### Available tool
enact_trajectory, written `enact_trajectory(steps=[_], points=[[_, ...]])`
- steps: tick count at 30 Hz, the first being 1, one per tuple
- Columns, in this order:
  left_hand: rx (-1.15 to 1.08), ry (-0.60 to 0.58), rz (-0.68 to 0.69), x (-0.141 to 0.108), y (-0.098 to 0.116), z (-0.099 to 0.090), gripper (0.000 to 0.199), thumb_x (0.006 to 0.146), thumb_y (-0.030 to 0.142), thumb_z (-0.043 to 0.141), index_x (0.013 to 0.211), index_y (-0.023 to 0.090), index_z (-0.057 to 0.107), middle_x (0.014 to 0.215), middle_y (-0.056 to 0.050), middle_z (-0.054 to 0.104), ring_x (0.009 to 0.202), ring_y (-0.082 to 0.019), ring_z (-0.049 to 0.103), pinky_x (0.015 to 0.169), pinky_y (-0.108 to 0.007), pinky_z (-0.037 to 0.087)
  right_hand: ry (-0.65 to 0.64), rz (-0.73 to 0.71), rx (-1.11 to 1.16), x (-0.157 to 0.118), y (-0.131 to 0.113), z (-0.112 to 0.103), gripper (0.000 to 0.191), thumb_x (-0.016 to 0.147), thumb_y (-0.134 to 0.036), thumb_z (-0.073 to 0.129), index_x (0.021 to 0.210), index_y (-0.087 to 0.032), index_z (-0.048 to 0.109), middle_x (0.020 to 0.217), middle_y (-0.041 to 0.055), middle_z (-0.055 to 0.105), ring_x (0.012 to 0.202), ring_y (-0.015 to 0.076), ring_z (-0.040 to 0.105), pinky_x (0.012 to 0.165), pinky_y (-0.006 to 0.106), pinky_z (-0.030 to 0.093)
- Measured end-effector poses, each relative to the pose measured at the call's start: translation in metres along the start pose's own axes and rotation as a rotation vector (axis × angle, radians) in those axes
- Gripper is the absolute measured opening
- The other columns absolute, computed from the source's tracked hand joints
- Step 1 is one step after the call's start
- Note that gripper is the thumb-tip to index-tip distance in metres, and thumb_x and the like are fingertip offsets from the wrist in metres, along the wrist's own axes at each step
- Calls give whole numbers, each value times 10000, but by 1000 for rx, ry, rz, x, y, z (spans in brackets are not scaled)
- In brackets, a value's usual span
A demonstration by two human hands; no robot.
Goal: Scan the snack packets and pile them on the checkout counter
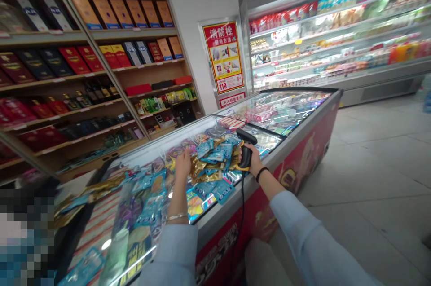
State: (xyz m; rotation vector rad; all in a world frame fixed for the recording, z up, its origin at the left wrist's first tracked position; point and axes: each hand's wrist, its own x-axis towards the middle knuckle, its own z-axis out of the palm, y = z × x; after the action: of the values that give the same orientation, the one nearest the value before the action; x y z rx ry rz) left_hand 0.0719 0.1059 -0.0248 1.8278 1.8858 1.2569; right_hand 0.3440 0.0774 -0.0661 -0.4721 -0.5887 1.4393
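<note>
My right hand (255, 160) is wrapped round the grip of a black and yellow barcode scanner (247, 156), whose cable hangs down over the freezer's side. To its left is a heap of small blue and gold snack packets (213, 156) on the glass top of the chest freezer (269, 160). My left hand (183, 162) is at the heap's left edge with its fingers drawn together. A bit of pink shows by its fingertips, but I cannot tell whether it is held. More blue packets (151, 205) are spread left of my left forearm.
Shelves of boxed goods (124, 12) line the left wall. A red and yellow fire-hydrant poster (224, 57) hangs behind the freezer. An open refrigerated display (336, 43) stands at the back right. Tiled floor (363, 165) runs along the freezer's right side. A pixelated patch covers the lower left corner.
</note>
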Motion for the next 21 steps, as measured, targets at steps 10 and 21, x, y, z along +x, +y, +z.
enact_trajectory(steps=[10, 21], points=[[-43, 35, 17, -6, 2, 4, 542, 919, 514, 248, 1022, 163, 649, 1069, -152, 692, 1072, -282, 612, 944, -401, 437, 20, 0, -39, 1, 1, -1, 249, 642, -397, 634, 773, -203, 549, 498, -46, 539, 383, 117, 496, 376, 229, 402], [-200, -27, 3, -9, 5, 10, 469, 920, 520, 303, 1040, 183, 607, 1018, -114, 713, 889, -240, 687, 859, -373, 485, 29, 40, -43, -1, 0, 1, 240, 641, -397, 634, 746, -214, 519, 518, -46, 538, 404, 118, 498, 388, 235, 406]])
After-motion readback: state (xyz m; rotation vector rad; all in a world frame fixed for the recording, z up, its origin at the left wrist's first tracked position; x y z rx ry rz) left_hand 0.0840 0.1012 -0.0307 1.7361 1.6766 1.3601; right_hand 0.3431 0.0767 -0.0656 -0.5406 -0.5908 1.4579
